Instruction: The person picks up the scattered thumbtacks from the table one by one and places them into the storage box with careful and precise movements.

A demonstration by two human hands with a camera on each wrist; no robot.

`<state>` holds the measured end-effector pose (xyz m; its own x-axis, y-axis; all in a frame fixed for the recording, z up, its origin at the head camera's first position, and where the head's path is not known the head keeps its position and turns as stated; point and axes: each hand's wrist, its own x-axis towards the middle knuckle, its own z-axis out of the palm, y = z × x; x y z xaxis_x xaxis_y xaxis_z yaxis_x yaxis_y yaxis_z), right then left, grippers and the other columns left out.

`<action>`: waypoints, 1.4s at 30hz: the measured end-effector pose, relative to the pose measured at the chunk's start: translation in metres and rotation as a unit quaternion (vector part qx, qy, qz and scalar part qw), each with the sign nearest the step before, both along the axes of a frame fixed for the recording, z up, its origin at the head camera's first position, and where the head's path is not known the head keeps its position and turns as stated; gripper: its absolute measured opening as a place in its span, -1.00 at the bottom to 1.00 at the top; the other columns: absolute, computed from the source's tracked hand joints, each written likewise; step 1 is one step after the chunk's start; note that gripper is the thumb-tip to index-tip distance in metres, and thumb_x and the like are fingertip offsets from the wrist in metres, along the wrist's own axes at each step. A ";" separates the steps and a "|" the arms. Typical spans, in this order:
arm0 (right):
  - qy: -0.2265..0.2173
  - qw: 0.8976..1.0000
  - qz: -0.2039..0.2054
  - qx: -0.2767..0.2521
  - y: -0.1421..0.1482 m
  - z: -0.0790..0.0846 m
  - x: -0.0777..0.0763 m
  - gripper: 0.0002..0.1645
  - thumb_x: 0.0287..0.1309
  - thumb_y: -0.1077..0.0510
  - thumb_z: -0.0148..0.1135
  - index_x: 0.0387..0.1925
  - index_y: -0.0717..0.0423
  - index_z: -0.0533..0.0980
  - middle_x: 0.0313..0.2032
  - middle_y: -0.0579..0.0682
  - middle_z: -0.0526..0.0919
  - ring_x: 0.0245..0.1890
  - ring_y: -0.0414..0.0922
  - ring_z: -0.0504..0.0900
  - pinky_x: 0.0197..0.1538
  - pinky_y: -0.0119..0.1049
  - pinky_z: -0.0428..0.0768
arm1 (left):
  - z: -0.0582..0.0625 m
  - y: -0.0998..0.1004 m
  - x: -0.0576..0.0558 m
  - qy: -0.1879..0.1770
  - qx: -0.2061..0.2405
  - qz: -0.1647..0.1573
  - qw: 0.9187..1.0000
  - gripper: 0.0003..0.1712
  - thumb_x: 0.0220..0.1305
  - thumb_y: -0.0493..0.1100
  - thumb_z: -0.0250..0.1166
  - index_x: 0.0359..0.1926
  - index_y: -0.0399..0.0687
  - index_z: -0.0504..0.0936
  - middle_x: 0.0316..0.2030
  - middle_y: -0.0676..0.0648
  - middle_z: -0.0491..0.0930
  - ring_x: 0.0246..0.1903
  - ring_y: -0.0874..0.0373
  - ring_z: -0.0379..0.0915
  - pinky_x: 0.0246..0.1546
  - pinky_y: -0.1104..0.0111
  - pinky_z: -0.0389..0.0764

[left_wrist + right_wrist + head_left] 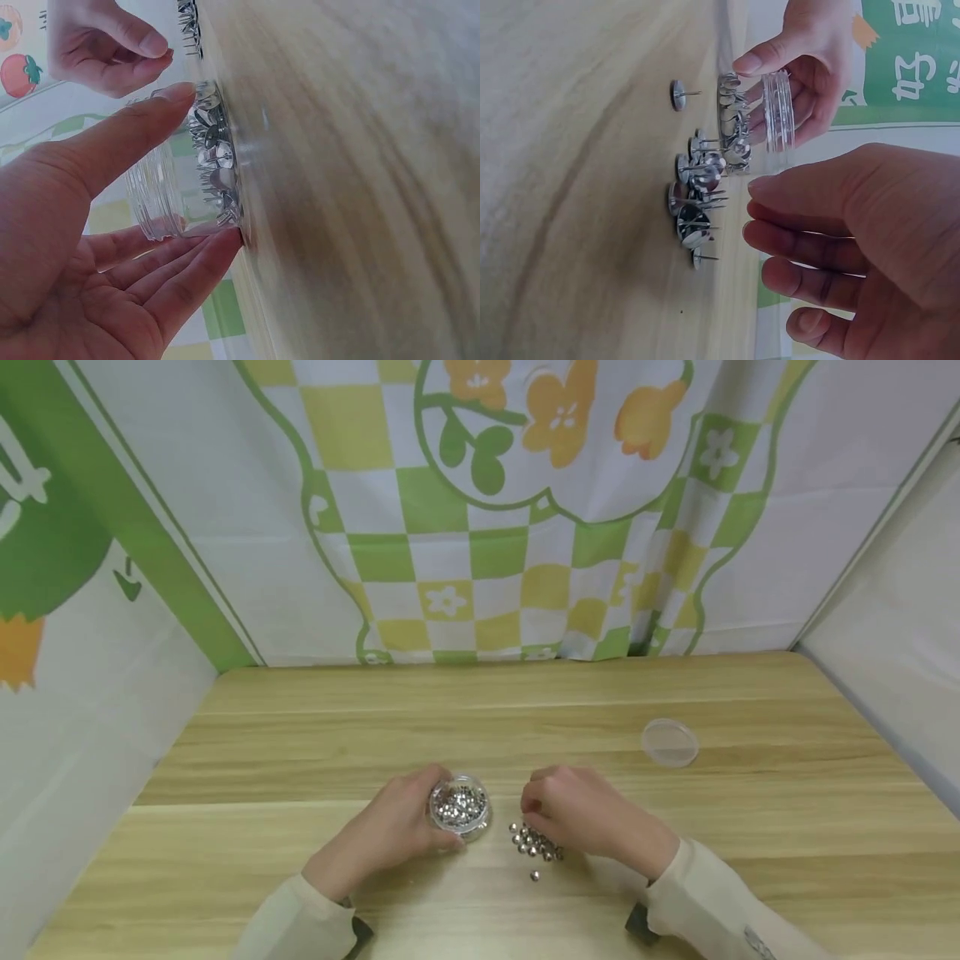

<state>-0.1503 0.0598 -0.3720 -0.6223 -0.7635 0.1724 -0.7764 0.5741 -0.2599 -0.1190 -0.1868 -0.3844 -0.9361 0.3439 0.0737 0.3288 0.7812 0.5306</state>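
My left hand (pixel 405 818) holds a small round clear plastic jar (pixel 161 191) on the table, its thumb on one side and its fingers on the other. The jar has no lid on and contains many silver thumbtacks (pixel 459 806). To its right, a loose pile of thumbtacks (pixel 694 202) lies on the wood, most with their points up in the right wrist view. One thumbtack (pixel 535 876) sits apart, nearer the front. Just above the pile is my right hand (pixel 577 806), its fingers loosely bent and the thumb near the index finger. No tack shows between its fingertips.
A clear round lid (pixel 670 742) lies on the wooden table (pixel 300 718), behind and to the right of my right hand. A patterned curtain (pixel 510 568) hangs along the table's back edge, and white cloth walls stand at both sides.
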 end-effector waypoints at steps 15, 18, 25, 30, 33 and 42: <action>0.012 1.000 -0.001 0.018 -0.004 -0.013 -0.002 -0.78 -0.05 0.26 0.32 -0.68 -0.07 0.56 -0.65 -0.24 0.52 -0.67 -0.34 0.36 -0.62 -0.44 0.51 | 0.000 -0.001 0.000 0.003 0.001 -0.007 1.000 -0.17 -0.35 -0.05 0.63 0.01 -0.28 0.52 -0.12 -0.26 0.68 -0.13 -0.12 0.59 -0.02 -0.05 0.66; 0.020 1.000 -0.001 0.011 -0.006 -0.011 -0.004 -0.83 -0.02 0.23 0.32 -0.63 -0.05 0.60 -0.63 -0.22 0.56 -0.65 -0.34 0.40 -0.60 -0.44 0.55 | 0.000 -0.001 0.000 0.005 0.002 -0.007 1.000 -0.16 -0.35 -0.05 0.63 0.02 -0.27 0.51 -0.12 -0.26 0.68 -0.13 -0.12 0.59 -0.03 -0.05 0.66; 0.037 0.998 0.003 -0.047 -0.025 0.010 -0.007 -0.95 0.10 0.15 0.31 -0.44 -0.01 0.67 -0.43 -0.17 0.70 -0.51 -0.31 0.56 -0.50 -0.42 0.65 | -0.001 -0.003 -0.001 0.004 0.005 -0.014 1.000 -0.17 -0.33 -0.03 0.63 0.02 -0.27 0.50 -0.15 -0.23 0.68 -0.16 -0.08 0.59 -0.06 -0.02 0.68; 0.055 0.996 0.017 -0.063 -0.046 0.023 -0.008 -0.91 0.15 0.15 0.27 -0.40 -0.02 0.67 -0.39 -0.18 0.71 -0.47 -0.30 0.59 -0.46 -0.40 0.67 | -0.001 -0.004 -0.001 0.009 0.003 -0.019 1.000 -0.18 -0.32 -0.02 0.62 0.01 -0.26 0.50 -0.16 -0.21 0.69 -0.17 -0.05 0.59 -0.09 0.01 0.69; 0.058 0.997 0.017 -0.057 -0.057 0.024 -0.010 -0.90 0.17 0.14 0.25 -0.39 -0.02 0.68 -0.39 -0.17 0.71 -0.48 -0.30 0.57 -0.47 -0.40 0.67 | -0.001 -0.004 -0.001 0.012 0.006 -0.026 1.000 -0.23 -0.31 -0.04 0.61 -0.02 -0.23 0.51 -0.18 -0.19 0.69 -0.18 -0.04 0.60 -0.11 0.02 0.69; 0.049 0.997 0.018 -0.058 -0.067 0.020 -0.013 -0.90 0.16 0.10 0.31 -0.33 0.00 0.70 -0.36 -0.15 0.72 -0.47 -0.30 0.56 -0.46 -0.33 0.67 | -0.001 -0.004 0.000 0.014 -0.001 -0.028 1.000 -0.21 -0.27 -0.02 0.60 0.04 -0.18 0.50 -0.13 -0.16 0.68 -0.13 -0.02 0.58 -0.08 0.02 0.68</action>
